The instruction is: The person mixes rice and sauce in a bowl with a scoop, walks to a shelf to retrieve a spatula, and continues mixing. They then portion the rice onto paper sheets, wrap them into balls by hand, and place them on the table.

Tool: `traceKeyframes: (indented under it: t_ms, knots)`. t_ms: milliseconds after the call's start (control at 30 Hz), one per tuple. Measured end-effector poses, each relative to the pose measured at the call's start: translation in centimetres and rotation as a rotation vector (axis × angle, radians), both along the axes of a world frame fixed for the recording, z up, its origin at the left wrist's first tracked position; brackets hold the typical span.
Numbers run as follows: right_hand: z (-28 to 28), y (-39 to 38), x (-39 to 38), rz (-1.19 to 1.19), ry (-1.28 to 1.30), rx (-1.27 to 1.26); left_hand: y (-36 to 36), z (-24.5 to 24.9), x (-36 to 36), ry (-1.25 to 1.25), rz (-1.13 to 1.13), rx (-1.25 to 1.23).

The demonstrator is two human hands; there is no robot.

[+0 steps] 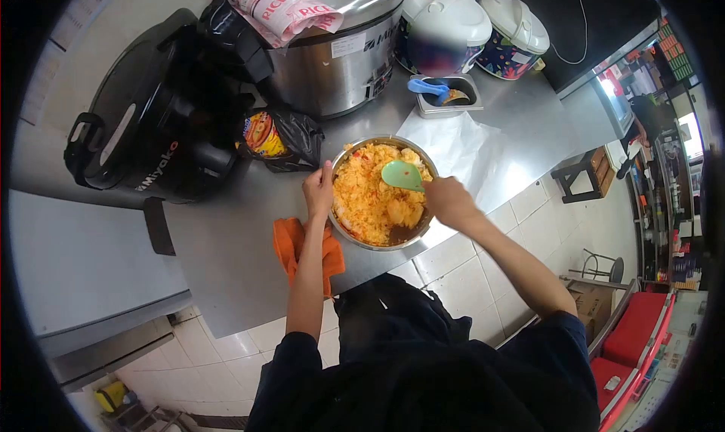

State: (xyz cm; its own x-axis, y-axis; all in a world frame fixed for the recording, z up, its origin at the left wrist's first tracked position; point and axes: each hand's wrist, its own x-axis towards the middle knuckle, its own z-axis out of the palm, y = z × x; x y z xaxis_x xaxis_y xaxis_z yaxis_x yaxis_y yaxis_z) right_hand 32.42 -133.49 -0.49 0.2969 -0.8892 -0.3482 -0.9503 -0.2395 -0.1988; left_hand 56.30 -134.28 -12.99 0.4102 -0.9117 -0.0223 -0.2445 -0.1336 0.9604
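Observation:
A round metal bowl (358, 240) stands near the front edge of the steel table, filled with orange-yellow rice (366, 186). My left hand (318, 192) grips the bowl's left rim, thumb at the top edge. In my right hand (451, 204), closed at the bowl's right side, is a green rice paddle (402, 175). Its broad head lies over the rice, towards the upper right of the bowl. Dark bowl bottom or sauce shows at the lower right of the rice. An orange cloth (287, 239) lies beside and under my left forearm.
Behind the bowl are a large steel rice cooker (325, 73), a black Miyako cooker (162, 122) and two white-lidded cookers (445, 13). A black plastic bag (300, 141) with a yellow packet sits left. A metal container (453, 112) holds a blue-handled utensil. White paper (453, 141) lies right.

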Motion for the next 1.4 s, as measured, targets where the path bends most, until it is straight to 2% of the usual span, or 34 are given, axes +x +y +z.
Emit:
traceKeyframes:
  t_ms: [33,67,100,167,267,367,433,467,533,567,633,700,733,767,833,867,900,967,1000,1067,1133,1233,1300,1333,1400]
  knots:
    - [-1.7,0.1,1.0,0.007,0.133,0.022,0.0,0.2,-0.2,0.024,0.019,-0.032]
    - [-3.0,0.5,2.1,-0.042,0.127,0.036,0.0,0.3,-0.2,0.025,0.018,-0.032]
    - [-3.5,1.0,3.0,0.047,0.173,-0.004,-0.1,0.3,-0.2,0.012,0.021,-0.024]
    - [-4.3,2.2,4.1,0.057,0.2,0.008,0.2,0.3,0.1,-0.005,0.017,-0.008]
    - [-2.4,3.9,4.0,0.145,0.281,0.118,0.1,0.3,0.2,-0.047,-0.019,0.021]
    - [0.2,3.1,3.2,0.158,0.353,0.057,-0.1,-0.4,0.1,0.004,0.036,-0.008]
    - [4.2,2.6,3.1,0.289,0.407,-0.05,0.0,-0.2,0.2,0.011,0.004,0.018]
    - [5.5,2.4,3.2,0.295,0.402,0.002,-0.1,-0.6,0.5,0.009,0.004,0.022]
    - [6.7,1.5,3.2,0.299,0.4,0.057,-0.3,-0.9,1.0,0.245,-0.106,0.096]
    - [7.0,0.9,3.3,0.366,0.408,0.1,-0.3,-1.1,1.4,0.245,-0.107,0.096]
    - [7.0,-1.0,3.6,0.431,0.409,0.141,-0.1,0.5,2.0,0.226,-0.239,0.306]
    - [5.3,-3.2,3.7,0.461,0.375,0.492,0.0,0.2,1.9,0.257,-0.244,0.266]
    - [2.6,-4.4,3.0,0.434,0.192,0.748,0.0,-0.1,1.9,0.292,-0.245,0.222]
    - [0.4,-4.5,2.8,0.437,0.191,0.751,0.1,-0.3,1.8,0.292,-0.241,0.225]
    - [-1.2,-4.2,3.3,0.091,-0.209,1.114,0.1,-0.6,1.6,0.326,-0.198,0.187]
    - [-1.9,-3.5,3.0,-0.085,-0.361,1.166,0.1,-0.7,1.6,0.326,-0.187,0.188]
    - [-2.8,-2.4,3.2,-0.079,-0.359,1.172,0.1,-0.8,1.7,0.34,-0.19,0.193]
    - [-5.7,-0.4,3.3,-0.625,-0.86,1.314,-0.2,-0.8,1.6,0.354,-0.199,0.197]
    - [-6.8,0.1,3.1,-0.627,-0.86,1.315,-0.2,-0.5,1.6,0.323,-0.209,0.196]
    - [-8.4,0.7,2.7,-1.033,-1.28,1.505,-0.3,-0.6,1.7,0.289,-0.212,0.199]
    - [-7.9,1.2,2.1,-1.085,-1.302,1.459,-0.5,-1.0,1.5,0.192,-0.198,0.162]
    - [-5.8,1.4,-0.9,-1.206,-1.319,1.384,-0.4,-0.7,0.8,0.211,-0.126,0.096]
    - [-4.8,1.8,-3.2,-1.025,-1.173,1.237,-0.7,-2.7,1.6,0.163,-0.131,0.095]
    - [-2.7,1.8,-3.2,-1.028,-1.173,1.229,-1.0,-3.5,1.7,0.116,-0.138,0.096]
    - [1.7,2.2,-2.9,-0.647,-0.597,0.889,-0.9,-2.7,1.2,0.14,-0.14,0.079]
